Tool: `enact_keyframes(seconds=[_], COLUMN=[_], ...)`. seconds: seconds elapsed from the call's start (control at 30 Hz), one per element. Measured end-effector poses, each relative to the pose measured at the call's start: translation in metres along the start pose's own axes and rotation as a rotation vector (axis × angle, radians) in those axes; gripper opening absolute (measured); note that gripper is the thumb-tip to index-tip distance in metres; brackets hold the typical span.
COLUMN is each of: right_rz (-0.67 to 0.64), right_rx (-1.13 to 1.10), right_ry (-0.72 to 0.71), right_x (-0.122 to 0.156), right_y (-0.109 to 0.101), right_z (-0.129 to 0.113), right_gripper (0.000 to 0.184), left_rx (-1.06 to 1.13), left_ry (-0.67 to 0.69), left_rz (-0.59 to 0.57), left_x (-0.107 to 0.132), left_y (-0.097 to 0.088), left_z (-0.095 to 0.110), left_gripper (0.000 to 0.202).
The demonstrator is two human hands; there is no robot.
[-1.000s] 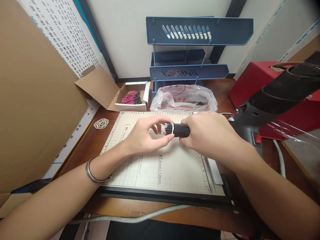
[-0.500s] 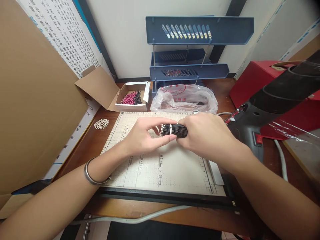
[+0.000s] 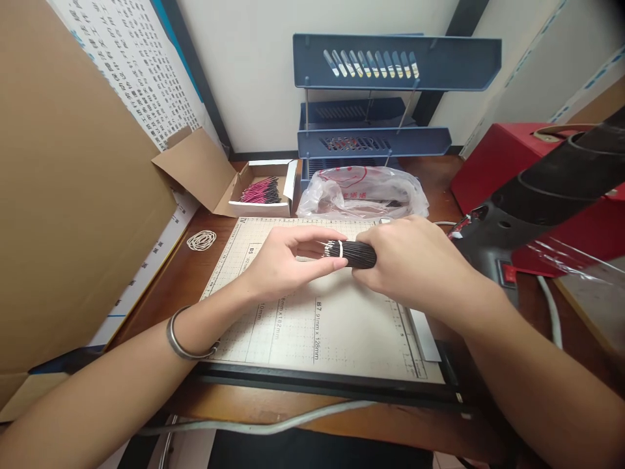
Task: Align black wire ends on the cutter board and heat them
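A tight bundle of black wires with bare silvery ends on its left lies between my hands, over the paper cutter board. A white rubber band circles the bundle near those ends. My left hand pinches the bundle at the band, thumb in front and fingers behind. My right hand is wrapped round the bundle's right part, and its fingertips are hidden behind it.
Loose white rubber bands lie left of the board. Behind stand an open carton of pink and black wires, a plastic bag and blue trays. A black heat gun and a red case are at the right.
The view has shifted slightly, so everything sits a little further right. Both hands keep their hold on the bundle; the left fingers lie slightly differently around the bare ends.
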State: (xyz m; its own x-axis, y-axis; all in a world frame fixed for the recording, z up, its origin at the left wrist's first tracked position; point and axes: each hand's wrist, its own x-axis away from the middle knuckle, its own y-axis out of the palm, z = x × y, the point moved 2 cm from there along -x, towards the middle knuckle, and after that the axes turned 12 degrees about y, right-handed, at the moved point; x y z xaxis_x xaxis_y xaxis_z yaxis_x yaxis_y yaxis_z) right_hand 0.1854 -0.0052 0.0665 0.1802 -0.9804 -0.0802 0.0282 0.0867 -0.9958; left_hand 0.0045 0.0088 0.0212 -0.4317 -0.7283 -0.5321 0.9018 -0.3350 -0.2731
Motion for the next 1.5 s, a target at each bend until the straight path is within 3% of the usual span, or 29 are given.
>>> enact_keyframes(seconds=[0.17,0.37,0.6,1.23,1.5], right_rz=[0.030,-0.077,-0.152,-0.123,-0.138], right_rx=[-0.069,-0.101,-0.086,-0.003,0.028], right_ry=[-0.004,-0.003,-0.017,0.052,0.089], right_x=[-0.002,0.001,0.003,0.001,0.000], right_y=[0.002,0.003,0.008,0.002,0.002], right_z=[-0.003,-0.009,-0.015,-0.014,-0.012], right_gripper=[0.018,0.023,0.028,0.017,0.021], left_rx=[0.177,0.187,0.025,-0.054,-0.052], left_ry=[-0.034,-0.069,-0.039,0.018,0.042], left_rz=[0.060,0.117,0.085,0.002,-0.025], left_x=[0.000,0.001,0.003,0.002,0.002], left_y=[0.006,0.009,0.011,0.004,-0.002], left_z=[-0.008,-0.007,-0.004,0.004,0.004], left_gripper=[0.028,0.025,0.019,0.019,0.021])
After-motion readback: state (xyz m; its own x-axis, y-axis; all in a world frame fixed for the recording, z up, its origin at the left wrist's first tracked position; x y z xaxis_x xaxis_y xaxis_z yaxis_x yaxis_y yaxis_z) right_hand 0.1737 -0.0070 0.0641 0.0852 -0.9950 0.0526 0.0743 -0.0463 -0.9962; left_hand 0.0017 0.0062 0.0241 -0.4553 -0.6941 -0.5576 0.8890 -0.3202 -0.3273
